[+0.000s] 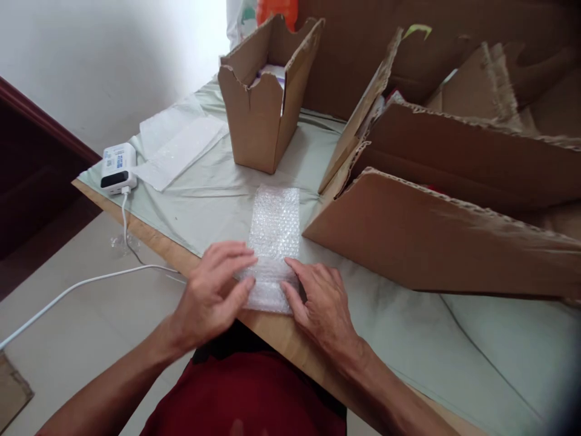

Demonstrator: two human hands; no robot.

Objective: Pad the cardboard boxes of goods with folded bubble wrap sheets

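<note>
A strip of clear bubble wrap (275, 224) lies lengthwise on the cloth-covered table, its near part folded over into a thicker flat bundle. My left hand (216, 284) grips the left edge of that folded part, thumb nearer me and fingertips farther up. On the opposite edge, my right hand (320, 300) holds it with thumb and index finger, the other fingers partly curled. Whether anything lies inside the fold cannot be made out.
Flat white bubble sheets (181, 151) lie at the back left, beside a white power bank (118, 166) with a cable plugged in. A narrow cardboard box (254, 127) stands behind the wrap. Large open cardboard boxes (436, 242) fill the right side. The wooden table edge (167, 251) runs diagonally in front.
</note>
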